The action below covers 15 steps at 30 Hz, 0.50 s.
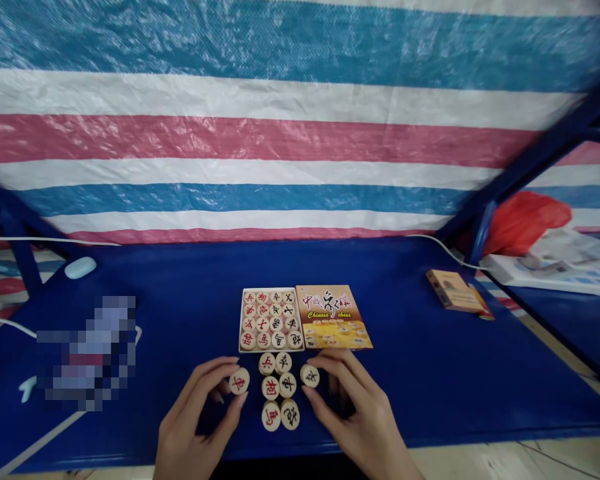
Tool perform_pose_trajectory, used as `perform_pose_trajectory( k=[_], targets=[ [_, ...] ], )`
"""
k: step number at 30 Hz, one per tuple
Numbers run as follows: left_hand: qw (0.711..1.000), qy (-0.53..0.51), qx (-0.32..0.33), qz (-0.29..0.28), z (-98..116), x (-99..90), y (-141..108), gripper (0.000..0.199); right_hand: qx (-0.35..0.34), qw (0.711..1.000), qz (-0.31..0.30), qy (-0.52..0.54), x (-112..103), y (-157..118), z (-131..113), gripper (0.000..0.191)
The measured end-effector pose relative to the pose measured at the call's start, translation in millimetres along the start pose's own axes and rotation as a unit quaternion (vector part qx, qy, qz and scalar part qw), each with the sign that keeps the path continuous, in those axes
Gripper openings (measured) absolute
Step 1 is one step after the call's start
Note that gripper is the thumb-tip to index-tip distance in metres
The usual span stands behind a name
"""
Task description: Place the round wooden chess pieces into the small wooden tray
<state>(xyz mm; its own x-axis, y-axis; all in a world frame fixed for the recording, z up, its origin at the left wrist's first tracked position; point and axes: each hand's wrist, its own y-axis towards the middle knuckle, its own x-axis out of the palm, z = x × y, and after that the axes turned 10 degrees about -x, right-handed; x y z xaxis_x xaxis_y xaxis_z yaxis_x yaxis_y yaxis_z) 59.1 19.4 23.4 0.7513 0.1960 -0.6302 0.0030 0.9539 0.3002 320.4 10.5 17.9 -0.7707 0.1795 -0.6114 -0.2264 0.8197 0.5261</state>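
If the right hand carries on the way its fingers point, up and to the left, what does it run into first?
Probably the loose pieces between the hands, after the piece that the right hand pinches; depth is unclear.

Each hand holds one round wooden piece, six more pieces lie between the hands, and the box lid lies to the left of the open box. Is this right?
Not quite. The head view shows the box lid to the right of the open box, not the left. The rest holds: the left hand and right hand each hold one piece, with six pieces between.
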Motion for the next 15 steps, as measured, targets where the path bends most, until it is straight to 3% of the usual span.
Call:
perform_pose_trajectory(
  k=[4,8,15],
  targets=[
    [0.998,-0.050,0.049,-0.003,15.9,14.6,18.5,0.032,-0.058,0.997,0.043,0.009,7.5,20.2,-1.7,0.036],
    [0.993,-0.073,0.089,-0.001,17.6,31.9,30.2,0.038,-0.121,0.991,0.058,-0.023,20.1,30.3,4.1,0.045],
    [0.994,-0.059,0.094,0.003,8.4,32.0,24.3,0.038,-0.140,0.989,0.044,-0.021,26.6,26.4,5.9,0.050]
  ],
)
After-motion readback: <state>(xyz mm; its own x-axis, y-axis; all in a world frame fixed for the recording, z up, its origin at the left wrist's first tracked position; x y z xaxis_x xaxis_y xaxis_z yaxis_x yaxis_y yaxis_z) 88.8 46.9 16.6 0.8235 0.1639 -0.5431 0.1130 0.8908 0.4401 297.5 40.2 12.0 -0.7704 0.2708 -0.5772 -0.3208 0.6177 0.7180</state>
